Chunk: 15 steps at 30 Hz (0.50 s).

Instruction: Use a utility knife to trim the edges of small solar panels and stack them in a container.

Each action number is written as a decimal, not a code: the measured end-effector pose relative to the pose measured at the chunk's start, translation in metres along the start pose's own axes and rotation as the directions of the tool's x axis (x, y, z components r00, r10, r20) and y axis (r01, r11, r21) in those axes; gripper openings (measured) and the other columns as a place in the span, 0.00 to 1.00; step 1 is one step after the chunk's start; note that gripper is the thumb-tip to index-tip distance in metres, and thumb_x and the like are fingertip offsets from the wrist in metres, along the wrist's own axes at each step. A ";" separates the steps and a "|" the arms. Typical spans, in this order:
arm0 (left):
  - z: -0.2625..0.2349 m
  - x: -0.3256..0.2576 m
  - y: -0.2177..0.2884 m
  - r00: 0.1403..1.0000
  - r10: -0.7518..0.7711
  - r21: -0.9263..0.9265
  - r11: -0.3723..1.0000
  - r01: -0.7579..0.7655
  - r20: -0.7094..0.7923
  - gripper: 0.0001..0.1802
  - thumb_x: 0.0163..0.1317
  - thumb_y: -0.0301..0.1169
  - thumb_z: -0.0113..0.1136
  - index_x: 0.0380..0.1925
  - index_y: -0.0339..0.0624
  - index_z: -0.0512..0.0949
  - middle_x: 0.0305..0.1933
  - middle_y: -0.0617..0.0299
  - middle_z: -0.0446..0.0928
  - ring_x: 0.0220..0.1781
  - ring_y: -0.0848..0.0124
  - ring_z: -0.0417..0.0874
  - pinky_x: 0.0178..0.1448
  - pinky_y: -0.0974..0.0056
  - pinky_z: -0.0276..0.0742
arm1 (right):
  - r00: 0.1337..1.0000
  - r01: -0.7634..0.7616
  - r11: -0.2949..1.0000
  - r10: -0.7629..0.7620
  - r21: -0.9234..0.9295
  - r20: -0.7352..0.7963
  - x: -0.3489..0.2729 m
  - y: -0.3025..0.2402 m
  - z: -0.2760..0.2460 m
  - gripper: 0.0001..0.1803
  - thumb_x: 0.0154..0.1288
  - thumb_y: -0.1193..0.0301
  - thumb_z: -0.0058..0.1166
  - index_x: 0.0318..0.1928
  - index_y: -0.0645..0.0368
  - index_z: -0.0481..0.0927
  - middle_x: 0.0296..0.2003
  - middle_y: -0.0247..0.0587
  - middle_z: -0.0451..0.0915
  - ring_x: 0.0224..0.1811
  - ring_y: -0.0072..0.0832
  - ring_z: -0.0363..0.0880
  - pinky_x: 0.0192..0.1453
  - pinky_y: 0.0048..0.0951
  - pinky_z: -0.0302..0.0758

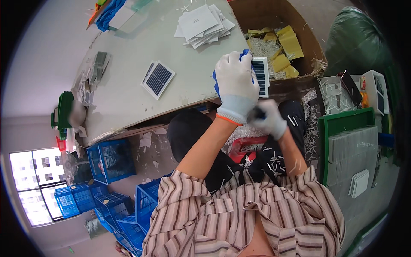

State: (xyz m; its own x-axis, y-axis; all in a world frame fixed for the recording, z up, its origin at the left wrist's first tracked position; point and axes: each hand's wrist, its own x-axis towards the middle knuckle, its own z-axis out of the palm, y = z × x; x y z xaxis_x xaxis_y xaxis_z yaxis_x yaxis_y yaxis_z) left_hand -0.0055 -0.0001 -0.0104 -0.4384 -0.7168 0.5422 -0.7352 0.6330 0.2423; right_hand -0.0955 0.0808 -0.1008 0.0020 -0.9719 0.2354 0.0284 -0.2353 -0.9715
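My left hand point(237, 79), in a white glove with blue on the palm side, grips a small solar panel point(260, 78) at the table's right edge. The panel has dark cells and a white border; its left part is hidden behind the hand. My right hand point(270, 121), also gloved, is below it above my lap and smeared by motion. Its fingers look curled around something dark that I cannot make out. On the table to the left lie a few more solar panels point(158, 79), overlapping. A pile of white cards or panels point(201, 25) lies farther back.
A cardboard box point(314, 51) holding paper shreds and yellow pieces stands beyond the table's right edge. To my right is a green crate point(325, 141) of stacked thin panels. Blue plastic crates point(110, 160) stand at left. White strips litter my lap, near a red object point(246, 147).
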 end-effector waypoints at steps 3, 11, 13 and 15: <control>0.002 0.002 -0.001 0.999 0.027 0.016 1.000 -0.026 -0.034 0.17 0.50 0.24 0.57 0.42 0.42 0.78 0.41 0.54 0.74 0.46 0.53 0.72 0.49 0.53 0.68 | 0.999 -0.040 0.999 0.040 -0.006 0.019 -0.036 0.016 0.022 0.13 0.50 0.70 0.65 0.34 0.64 0.79 0.28 0.35 0.81 0.31 0.22 0.79 0.39 0.25 0.75; 0.002 -0.003 0.004 1.000 0.012 0.058 0.998 -0.013 0.011 0.22 0.50 0.27 0.57 0.49 0.43 0.77 0.43 0.53 0.73 0.48 0.54 0.71 0.51 0.53 0.67 | 0.818 0.090 0.975 -0.190 -0.206 -0.543 0.009 0.058 0.031 0.24 0.57 0.78 0.59 0.53 0.61 0.65 0.42 0.41 0.78 0.41 0.26 0.79 0.47 0.28 0.75; -0.002 -0.002 0.007 1.000 0.018 0.056 0.998 -0.019 0.016 0.22 0.49 0.28 0.57 0.49 0.43 0.77 0.44 0.53 0.73 0.49 0.53 0.71 0.52 0.53 0.67 | 0.766 0.200 0.688 0.333 0.697 -0.549 0.038 0.091 0.039 0.24 0.57 0.76 0.60 0.52 0.60 0.66 0.41 0.41 0.79 0.41 0.27 0.79 0.47 0.29 0.75; -0.003 -0.003 0.004 0.999 0.047 0.050 0.998 -0.048 0.028 0.23 0.49 0.28 0.57 0.49 0.43 0.77 0.44 0.53 0.73 0.49 0.53 0.71 0.52 0.53 0.67 | 0.786 0.119 0.852 0.234 0.511 -0.573 0.059 0.087 0.036 0.21 0.59 0.72 0.59 0.51 0.58 0.67 0.42 0.40 0.79 0.41 0.26 0.80 0.46 0.29 0.76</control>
State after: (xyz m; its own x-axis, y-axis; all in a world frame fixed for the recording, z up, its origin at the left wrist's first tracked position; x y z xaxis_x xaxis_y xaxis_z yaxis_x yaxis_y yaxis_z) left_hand -0.0062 0.0055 -0.0088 -0.4864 -0.6945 0.5303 -0.7384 0.6511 0.1754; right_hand -0.0567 0.0030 -0.1707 -0.5643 -0.8236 -0.0575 0.5347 -0.3116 -0.7855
